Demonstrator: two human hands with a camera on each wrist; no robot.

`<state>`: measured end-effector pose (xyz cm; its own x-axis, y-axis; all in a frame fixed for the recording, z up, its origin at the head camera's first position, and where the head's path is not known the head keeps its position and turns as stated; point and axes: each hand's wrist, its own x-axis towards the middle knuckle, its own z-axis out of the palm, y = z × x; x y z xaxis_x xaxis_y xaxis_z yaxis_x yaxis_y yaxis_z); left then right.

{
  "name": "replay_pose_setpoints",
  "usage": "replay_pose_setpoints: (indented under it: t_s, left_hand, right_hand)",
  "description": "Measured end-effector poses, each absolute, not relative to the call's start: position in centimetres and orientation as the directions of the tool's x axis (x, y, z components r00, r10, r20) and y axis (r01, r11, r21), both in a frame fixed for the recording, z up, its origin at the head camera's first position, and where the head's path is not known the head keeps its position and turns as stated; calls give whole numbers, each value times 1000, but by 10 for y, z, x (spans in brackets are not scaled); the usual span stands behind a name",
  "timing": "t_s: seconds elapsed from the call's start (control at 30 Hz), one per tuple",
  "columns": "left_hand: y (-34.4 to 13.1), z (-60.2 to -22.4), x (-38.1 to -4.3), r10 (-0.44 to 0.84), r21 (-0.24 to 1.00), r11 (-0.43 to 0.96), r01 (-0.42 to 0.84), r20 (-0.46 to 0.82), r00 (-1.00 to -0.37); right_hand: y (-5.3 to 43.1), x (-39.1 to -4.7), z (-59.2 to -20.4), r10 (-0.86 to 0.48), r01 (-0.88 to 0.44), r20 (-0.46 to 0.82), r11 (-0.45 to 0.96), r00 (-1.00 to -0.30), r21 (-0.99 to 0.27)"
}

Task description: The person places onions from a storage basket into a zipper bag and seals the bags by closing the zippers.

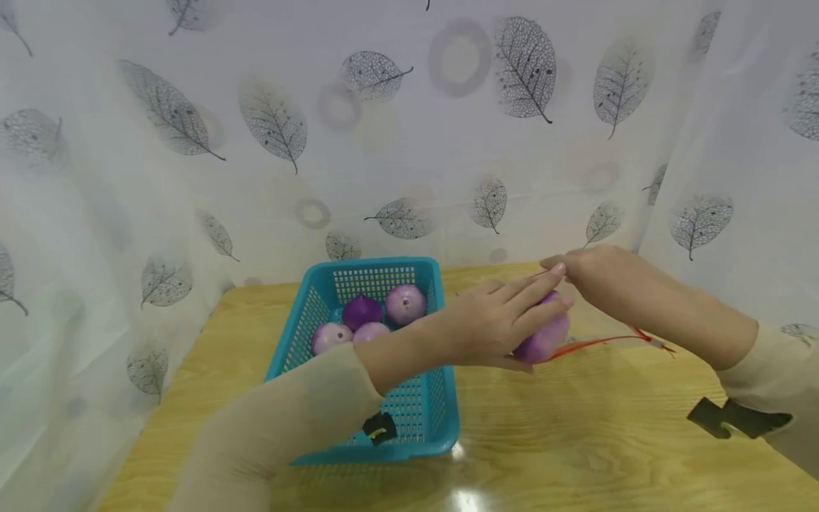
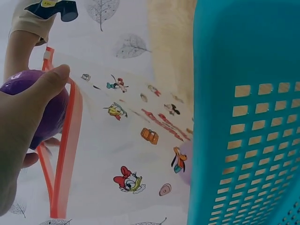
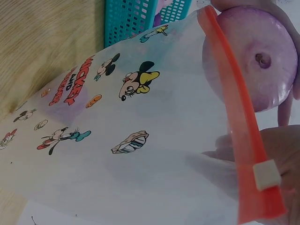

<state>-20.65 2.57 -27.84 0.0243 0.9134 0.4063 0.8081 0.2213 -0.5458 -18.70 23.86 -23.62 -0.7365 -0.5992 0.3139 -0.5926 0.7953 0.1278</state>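
My left hand (image 1: 489, 323) grips a purple onion (image 1: 545, 333), fingers over its top and thumb below. In the left wrist view that onion (image 2: 52, 112) sits at the red-edged mouth of a clear zip bag (image 2: 103, 150) printed with cartoon figures. My right hand (image 1: 601, 277) holds the bag by its mouth; in the right wrist view some of its fingers show through the plastic, near the white slider (image 3: 267, 174). A purple round shape (image 3: 65, 110) shows through the bag's far end. Most of the bag is hard to see in the head view.
Left of the bag stands a teal plastic basket (image 1: 450, 405) with several purple onions (image 1: 406, 304) in it; my left forearm crosses over it. Both are on a wood-grain table (image 1: 576, 448). A leaf-printed white curtain (image 1: 409, 156) hangs behind and at the sides.
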Motion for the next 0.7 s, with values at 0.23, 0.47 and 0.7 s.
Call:
replay_pose_setpoints:
  t_s: [0.23,0.47,0.7]
  left_hand:
    - [33,-283,-207,853,-634,213,744,492,175]
    - [30,-283,-207,849,-700,212,682,477,226]
    - [21,-279,-215,820,-646,250,721,537,197]
  right_hand:
    - [240,-188,-235,-605,-602,336,788,-722,128]
    - [240,-187,-233,-590,-592,309,800,-746,100]
    - [241,-188,-231,-584,-587,310,804,-750,93]
